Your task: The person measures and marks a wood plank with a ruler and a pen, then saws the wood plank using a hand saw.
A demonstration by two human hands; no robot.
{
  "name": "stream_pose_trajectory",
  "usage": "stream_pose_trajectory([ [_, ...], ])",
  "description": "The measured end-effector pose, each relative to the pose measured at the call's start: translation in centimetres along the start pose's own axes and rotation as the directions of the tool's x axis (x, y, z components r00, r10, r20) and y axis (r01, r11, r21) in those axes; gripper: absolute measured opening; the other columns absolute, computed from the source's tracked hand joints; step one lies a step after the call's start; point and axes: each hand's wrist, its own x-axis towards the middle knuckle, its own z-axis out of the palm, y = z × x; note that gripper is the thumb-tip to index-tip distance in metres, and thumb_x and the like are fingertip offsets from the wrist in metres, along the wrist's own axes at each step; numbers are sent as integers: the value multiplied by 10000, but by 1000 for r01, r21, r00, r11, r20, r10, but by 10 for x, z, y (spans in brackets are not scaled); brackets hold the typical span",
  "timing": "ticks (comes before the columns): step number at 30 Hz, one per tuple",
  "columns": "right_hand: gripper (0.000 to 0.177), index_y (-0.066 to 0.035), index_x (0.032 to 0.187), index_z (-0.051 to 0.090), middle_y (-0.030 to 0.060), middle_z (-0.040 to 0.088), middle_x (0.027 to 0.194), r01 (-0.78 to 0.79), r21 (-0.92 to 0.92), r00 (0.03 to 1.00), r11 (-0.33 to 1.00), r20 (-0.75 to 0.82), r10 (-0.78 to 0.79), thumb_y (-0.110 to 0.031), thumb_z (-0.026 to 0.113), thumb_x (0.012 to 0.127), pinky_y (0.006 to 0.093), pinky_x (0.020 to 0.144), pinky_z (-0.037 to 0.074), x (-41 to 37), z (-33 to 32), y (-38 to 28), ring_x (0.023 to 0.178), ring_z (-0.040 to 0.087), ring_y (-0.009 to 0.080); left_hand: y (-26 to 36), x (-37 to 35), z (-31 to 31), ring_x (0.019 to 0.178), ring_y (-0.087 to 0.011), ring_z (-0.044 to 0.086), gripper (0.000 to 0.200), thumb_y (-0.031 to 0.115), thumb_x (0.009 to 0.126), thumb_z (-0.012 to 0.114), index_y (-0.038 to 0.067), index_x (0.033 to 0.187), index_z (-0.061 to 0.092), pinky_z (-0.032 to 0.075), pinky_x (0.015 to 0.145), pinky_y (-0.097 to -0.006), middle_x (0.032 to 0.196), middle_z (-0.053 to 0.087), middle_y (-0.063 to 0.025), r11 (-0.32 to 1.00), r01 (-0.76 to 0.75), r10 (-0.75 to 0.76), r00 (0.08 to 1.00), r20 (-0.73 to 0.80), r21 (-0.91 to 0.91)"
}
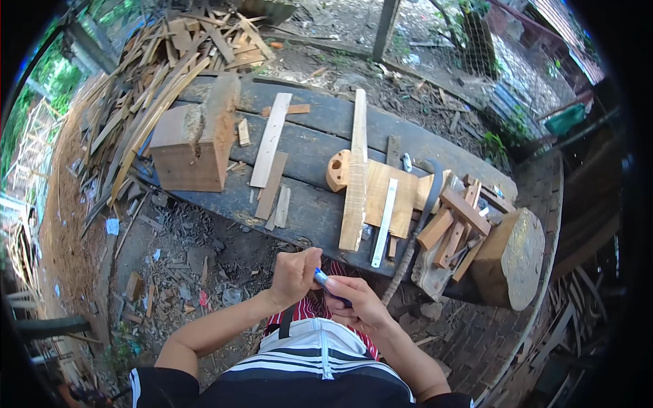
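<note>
So, handling tips from us: start big, with the desk [303, 163]. We'd do the fiddly stuff just short of its near edge, like here, and mind the right elbow around that knife handle poking past the edge. Next, the hands: the right hand [357, 299] has its fingers clamped on the body of what looks like a blue pen [324, 278], held low in front of the waist, and that's a decent grip. The left hand [297, 275] has its fingers curled together right at the pen's end, but we can't tell if they're actually pinching it. We'd keep both wrists loose, line the hands up straight and use a gentle pull or twist, since a yank could send small bits into the rubble. Now our count, biggest down: one desk, one scrap heap [126, 115] (way too jumbled to count pieces), two chunky blocks, one at the left end [178, 170] and one at the right [520, 262], one long board [355, 177], one curved knife [430, 197], one pale plank [272, 136], one ruler [384, 221], one holed wood piece [338, 170] touching the board, and just the one pen.
</note>
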Motion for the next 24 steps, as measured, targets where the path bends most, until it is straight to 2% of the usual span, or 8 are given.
stream_pose_trajectory([
  [6, 293, -18, 1095, 625, -58, 402, 631, 0, 79, 1000, 997, 14, -1, -283, 544, 1001, 200, 392, 195, 17, -30, -10, 442, 268, 14, -15, 29, 23, 448, -258, 531, 433, 237, 1028, 430, 3, 676, 521, 403, 473, -355, 543, 492, -125, 988, 153, -153, 985, 83, 12],
  [7, 256, -32, 1051, 609, -41, 409, 634, 54, 18, 998, 998, -35, -53, -275, 544, 1002, 194, 388, 201, 24, -37, -8, 443, 260, 11, -25, 27, 30, 525, -185, 521, 300, 227, 1027, 438, 11, 864, 567, 418, 519, -307, 621, 527, -79, 933, 347, -328, 928, 179, -90],
  [10, 344, 0, 1176, 600, 38, 553, 720, 364, -653, 813, 665, -126, -568, -282, 477, 1022, 260, 499, 418, 60, -78, 1, 540, 502, 112, -62, 32, 101, 647, -145, 527, 213, 204, 1025, 444, 45, 1152, 505, 429, 571, -276, 797, 557, -46, 863, 370, -423, 901, -93, -345],
  [11, 344, 0, 1176, 600, 38, 553, 720, 365, -643, 806, 673, -144, -574, -282, 477, 1022, 260, 499, 418, 65, -92, 1, 540, 502, 112, -63, 38, 97, 717, -131, 531, 327, 186, 1018, 455, 100, 1324, 379, 449, 604, -255, 916, 524, -34, 620, 598, -597, 780, 189, -508],
  [13, 417, 17, 1266, 554, 133, 619, 854, 391, -828, 694, 403, -23, -719, -301, 428, 1028, 326, 698, 488, 67, -114, -5, 736, 605, 245, -76, 53, 109, 723, -122, 531, 334, 176, 1014, 461, 100, 1328, 377, 472, 636, -266, 906, 516, -42, 487, 688, -697, 677, 235, -538],
  [15, 439, -5, 1206, 606, 244, 631, 1116, 282, -739, 811, 612, -158, -564, -347, 418, 1007, 426, 932, 449, 76, -162, -17, 1045, 600, 382, -103, 60, 126, 659, -114, 496, 357, 142, 1006, 447, 117, 1350, 358, 513, 606, -307, 858, 490, -39, 306, 751, -815, 524, 247, -585],
  [21, 442, 17, 1289, 472, 263, 542, 1209, -168, -884, 103, 435, -455, -885, -197, 558, 913, 495, 959, 400, 144, -320, -24, 1124, 517, 431, -200, 84, 133, 596, -99, 464, 405, 107, 979, 445, 175, 1367, 352, 446, 506, -265, 835, 476, -31, 530, 848, -835, 525, 164, -11],
  [24, 460, 1, 1300, 470, 240, 543, 1243, -244, -684, 257, 687, -729, -634, -207, 571, 901, 504, 945, 410, 155, -349, -45, 1140, 536, 410, -229, 93, 138, 608, -100, 479, 444, 81, 963, 444, 182, 1384, 345, 440, 507, -264, 852, 513, -39, 504, 860, -860, 490, 145, 85],
])
